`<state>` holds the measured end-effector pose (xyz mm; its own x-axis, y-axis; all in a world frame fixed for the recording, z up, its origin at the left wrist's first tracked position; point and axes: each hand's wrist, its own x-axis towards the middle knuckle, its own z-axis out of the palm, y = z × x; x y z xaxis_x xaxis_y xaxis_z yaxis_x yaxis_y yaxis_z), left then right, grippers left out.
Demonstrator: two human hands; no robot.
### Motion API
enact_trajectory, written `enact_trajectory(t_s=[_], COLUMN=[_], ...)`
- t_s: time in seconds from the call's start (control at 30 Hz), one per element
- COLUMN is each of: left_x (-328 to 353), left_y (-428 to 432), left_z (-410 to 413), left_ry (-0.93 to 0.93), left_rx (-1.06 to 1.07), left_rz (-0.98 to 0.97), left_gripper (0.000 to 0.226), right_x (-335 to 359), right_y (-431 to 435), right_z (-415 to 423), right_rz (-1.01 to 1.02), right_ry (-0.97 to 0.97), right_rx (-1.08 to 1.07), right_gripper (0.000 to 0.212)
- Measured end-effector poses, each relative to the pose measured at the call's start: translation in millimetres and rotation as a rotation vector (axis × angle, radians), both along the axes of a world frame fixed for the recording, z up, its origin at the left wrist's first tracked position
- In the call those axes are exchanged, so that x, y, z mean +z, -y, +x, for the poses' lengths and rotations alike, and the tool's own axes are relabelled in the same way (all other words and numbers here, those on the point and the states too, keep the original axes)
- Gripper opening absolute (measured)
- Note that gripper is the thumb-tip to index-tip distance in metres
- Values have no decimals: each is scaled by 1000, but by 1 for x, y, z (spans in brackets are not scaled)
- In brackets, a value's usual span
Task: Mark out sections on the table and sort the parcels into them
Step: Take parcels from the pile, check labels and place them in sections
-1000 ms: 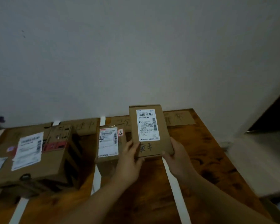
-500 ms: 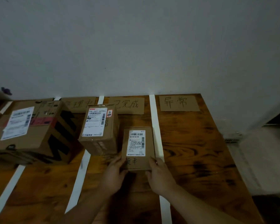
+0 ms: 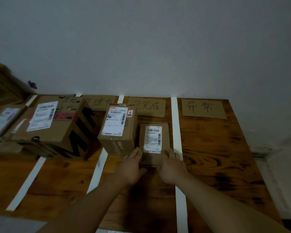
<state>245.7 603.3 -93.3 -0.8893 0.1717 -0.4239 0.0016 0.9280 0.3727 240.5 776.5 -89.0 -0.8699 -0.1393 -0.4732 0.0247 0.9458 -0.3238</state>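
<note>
Dim room, plain grey wall point(image 3: 141, 39)

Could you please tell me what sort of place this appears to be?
Probably a makeshift parcel-sorting station in a plain room: a wooden table against a bare wall, divided by white tape strips, with handwritten cardboard signs and labelled parcels.

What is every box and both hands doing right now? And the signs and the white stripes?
small parcel: flat on table, label up, between both hands.
left hand: on its near left corner.
right hand: on its near right corner.
medium parcel: standing beside it, across a stripe.
big box: resting further left.
tape strips: stuck down.
cardboard signs: lying flat by the wall.
</note>
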Motion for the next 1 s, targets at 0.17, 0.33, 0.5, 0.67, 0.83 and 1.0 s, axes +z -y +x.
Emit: enact_trajectory(t_s=[0.17,0.33,0.5,0.67,0.83,1.0], left_x=[50,106,150,171,187,185], left_y=[55,159,309,467,582,671], left_z=[22,53,111,181,228,245], left_ry=[-123,-231,-347,-267,-266,-278], left_rx=[-3,136,255,480,748,916], left_rz=[53,64,-66,-138,-140,-108], left_gripper=[70,69,71,78,79,81], right_x=[54,106,138,155,171,178], right_y=[29,115,249,391,503,602], right_z=[-11,-2,29,66,80,64], right_rz=[-94,-156,-127,-172,-188,-200], right_ry=[-113,-335,-362,-344,-345,-342], right_rx=[-16,56,179,332,500,599], right_gripper=[75,71,65,64,66,67])
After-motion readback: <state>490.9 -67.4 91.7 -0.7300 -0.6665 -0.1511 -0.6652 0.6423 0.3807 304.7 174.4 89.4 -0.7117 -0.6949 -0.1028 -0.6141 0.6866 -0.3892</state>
